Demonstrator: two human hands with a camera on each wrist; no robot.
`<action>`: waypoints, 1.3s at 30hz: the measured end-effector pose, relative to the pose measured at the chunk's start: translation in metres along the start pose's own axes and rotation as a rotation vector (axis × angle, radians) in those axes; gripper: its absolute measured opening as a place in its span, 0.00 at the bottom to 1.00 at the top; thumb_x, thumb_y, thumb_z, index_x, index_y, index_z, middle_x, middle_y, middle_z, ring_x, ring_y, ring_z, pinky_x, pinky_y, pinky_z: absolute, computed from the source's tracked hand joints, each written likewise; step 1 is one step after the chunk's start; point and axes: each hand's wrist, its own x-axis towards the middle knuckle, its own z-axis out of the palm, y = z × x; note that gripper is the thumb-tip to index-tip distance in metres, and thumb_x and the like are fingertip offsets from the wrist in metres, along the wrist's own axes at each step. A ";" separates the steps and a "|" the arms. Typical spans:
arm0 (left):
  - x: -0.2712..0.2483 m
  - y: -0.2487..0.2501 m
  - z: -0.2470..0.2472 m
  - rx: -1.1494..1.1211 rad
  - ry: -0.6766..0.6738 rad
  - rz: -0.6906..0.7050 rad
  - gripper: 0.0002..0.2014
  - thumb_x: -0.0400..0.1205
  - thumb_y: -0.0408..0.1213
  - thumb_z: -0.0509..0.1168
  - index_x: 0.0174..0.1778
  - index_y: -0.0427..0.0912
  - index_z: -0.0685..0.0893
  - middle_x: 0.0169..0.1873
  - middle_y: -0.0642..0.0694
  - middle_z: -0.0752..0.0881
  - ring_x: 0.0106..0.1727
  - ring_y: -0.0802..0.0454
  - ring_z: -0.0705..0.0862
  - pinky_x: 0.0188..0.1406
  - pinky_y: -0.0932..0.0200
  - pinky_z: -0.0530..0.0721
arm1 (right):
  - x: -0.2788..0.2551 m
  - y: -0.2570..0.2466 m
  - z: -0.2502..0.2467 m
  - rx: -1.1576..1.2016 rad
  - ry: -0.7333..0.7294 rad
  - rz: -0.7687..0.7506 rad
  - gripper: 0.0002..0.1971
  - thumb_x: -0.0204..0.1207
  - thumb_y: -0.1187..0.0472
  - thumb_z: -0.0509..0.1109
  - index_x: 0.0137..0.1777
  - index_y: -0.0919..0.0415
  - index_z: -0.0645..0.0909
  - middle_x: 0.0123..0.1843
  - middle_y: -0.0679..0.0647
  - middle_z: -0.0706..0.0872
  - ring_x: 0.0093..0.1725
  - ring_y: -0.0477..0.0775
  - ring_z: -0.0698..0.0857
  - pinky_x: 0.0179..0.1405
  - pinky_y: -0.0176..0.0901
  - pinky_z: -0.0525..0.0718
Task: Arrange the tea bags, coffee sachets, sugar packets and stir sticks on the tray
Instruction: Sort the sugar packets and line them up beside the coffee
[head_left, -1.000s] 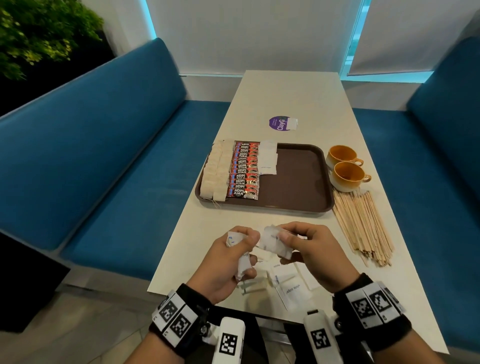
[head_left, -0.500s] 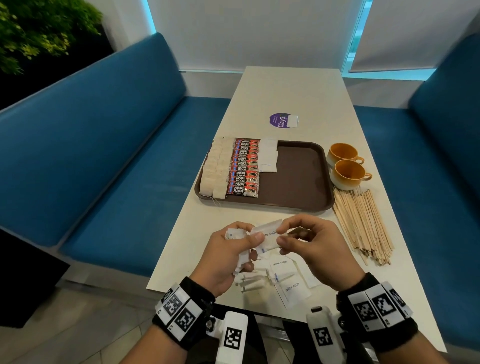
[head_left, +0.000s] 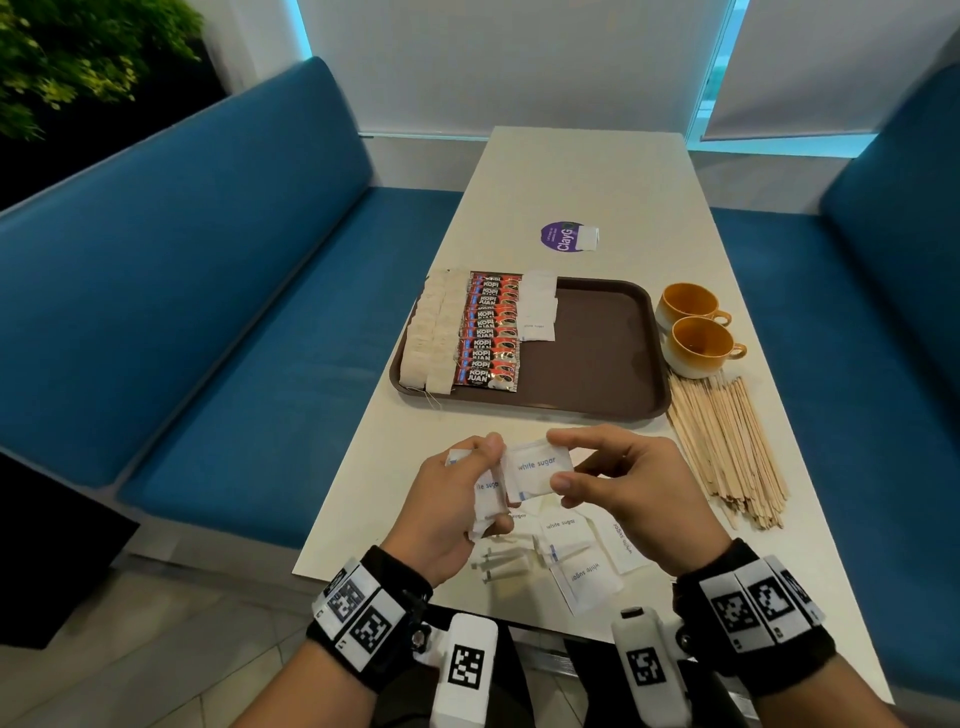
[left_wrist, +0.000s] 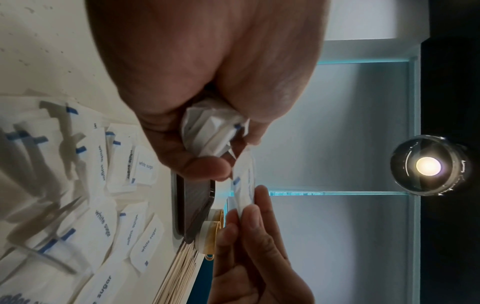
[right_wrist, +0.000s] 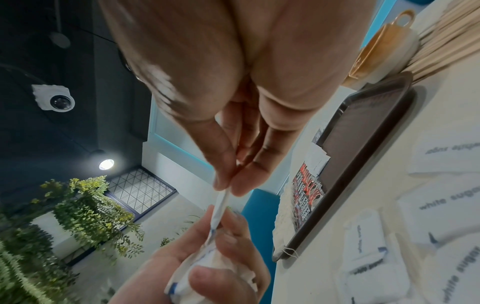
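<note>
Above the table's near edge my left hand (head_left: 470, 491) grips a bunch of white sugar packets (left_wrist: 210, 127). My right hand (head_left: 582, 467) pinches one white sugar packet (head_left: 537, 470) by its right end, beside the bunch; my left thumb touches its other end. More sugar packets (head_left: 576, 556) lie loose on the table below my hands. The brown tray (head_left: 587, 353) holds a column of tea bags (head_left: 431, 332), a column of coffee sachets (head_left: 491, 332) and a few sugar packets (head_left: 539, 312) at its left. Wooden stir sticks (head_left: 727, 447) lie in a pile right of the tray.
Two orange cups (head_left: 696, 332) stand by the tray's right edge, just behind the stir sticks. A purple round sticker (head_left: 563, 237) lies further back on the table. Blue benches (head_left: 208, 291) flank the table on both sides. Small white plastic pieces (head_left: 498, 564) lie at the near left edge.
My right hand has drawn one sugar packet out from the bunch and turned it flat, its printed face up. Both hands stayed above the near edge.
</note>
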 end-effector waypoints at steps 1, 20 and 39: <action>0.000 0.000 0.001 -0.006 0.003 -0.006 0.14 0.86 0.48 0.68 0.47 0.39 0.84 0.41 0.35 0.87 0.31 0.44 0.79 0.23 0.57 0.74 | 0.000 0.000 0.000 0.009 0.006 0.002 0.21 0.68 0.71 0.84 0.60 0.55 0.91 0.40 0.61 0.94 0.38 0.62 0.93 0.46 0.45 0.92; 0.015 0.002 -0.010 0.022 0.016 0.070 0.14 0.67 0.31 0.81 0.45 0.42 0.87 0.36 0.40 0.82 0.31 0.49 0.76 0.26 0.57 0.76 | 0.029 0.003 0.000 0.168 0.010 0.054 0.14 0.68 0.75 0.82 0.53 0.66 0.92 0.39 0.72 0.84 0.38 0.67 0.88 0.40 0.45 0.90; 0.048 0.010 -0.039 -0.376 -0.038 -0.214 0.22 0.68 0.24 0.70 0.60 0.34 0.84 0.40 0.33 0.84 0.37 0.36 0.83 0.33 0.48 0.87 | 0.254 0.054 -0.031 -0.155 0.221 0.292 0.10 0.75 0.74 0.78 0.47 0.57 0.91 0.48 0.65 0.91 0.36 0.55 0.87 0.36 0.44 0.89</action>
